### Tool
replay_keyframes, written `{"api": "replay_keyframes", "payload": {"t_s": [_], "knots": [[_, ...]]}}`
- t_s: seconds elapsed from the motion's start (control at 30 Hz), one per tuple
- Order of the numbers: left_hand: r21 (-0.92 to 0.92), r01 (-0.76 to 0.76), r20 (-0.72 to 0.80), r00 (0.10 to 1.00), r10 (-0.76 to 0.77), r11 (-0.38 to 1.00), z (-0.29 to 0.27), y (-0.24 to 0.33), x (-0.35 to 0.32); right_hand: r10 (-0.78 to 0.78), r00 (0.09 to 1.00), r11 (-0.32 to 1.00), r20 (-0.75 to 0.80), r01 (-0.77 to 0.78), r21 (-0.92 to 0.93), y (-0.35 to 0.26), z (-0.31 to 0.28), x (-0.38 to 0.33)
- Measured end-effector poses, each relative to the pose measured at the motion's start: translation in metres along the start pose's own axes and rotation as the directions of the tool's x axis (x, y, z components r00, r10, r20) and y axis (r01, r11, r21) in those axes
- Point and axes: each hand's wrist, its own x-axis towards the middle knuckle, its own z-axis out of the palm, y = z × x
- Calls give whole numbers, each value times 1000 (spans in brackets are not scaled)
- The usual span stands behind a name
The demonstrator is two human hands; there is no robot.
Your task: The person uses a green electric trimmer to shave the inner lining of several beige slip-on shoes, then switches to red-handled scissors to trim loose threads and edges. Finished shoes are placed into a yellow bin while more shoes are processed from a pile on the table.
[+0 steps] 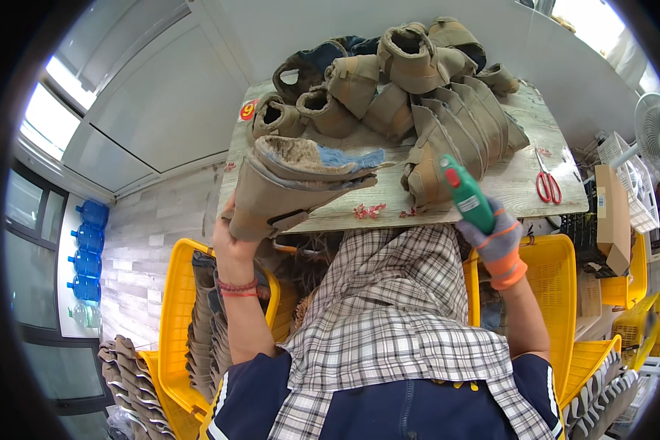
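Note:
My bare left hand (231, 236) grips a taupe shoe upper (268, 192) with fleece lining and a blue fabric edge, held up over the table's near left edge. Its fingers are partly hidden behind the upper. In a grey and orange glove, my right hand (500, 242) is wrapped round a green handheld power tool (472, 204) with a red button. The tool points up and away from me, apart from the held upper. Just beyond it stands a row of nested uppers (458, 132). More fleece-lined uppers (352, 84) are heaped at the back of the table.
Red-handled scissors (548, 185) lie on the right of the wooden table (323, 213), with red scraps (369, 212) at its front. Yellow crates (174, 323) stand either side of me; the left one holds stacked uppers. A fan (656, 128) and cardboard box (612, 216) are at right.

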Motion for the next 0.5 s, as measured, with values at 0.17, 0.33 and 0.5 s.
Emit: {"api": "replay_keyframes", "payload": {"t_s": [0.17, 0.33, 0.5], "knots": [[-24, 23, 8, 1000, -23, 999, 1, 2, -14, -421, 905, 861, 57, 419, -290, -6, 12, 1], [-17, 31, -57, 998, -32, 999, -3, 3, -20, -489, 861, 799, 138, 506, -326, -11, 13, -1], [-75, 106, 30, 994, -104, 991, 11, -15, -23, -534, 833, 782, 143, 551, -291, -5, 19, -2]]}}
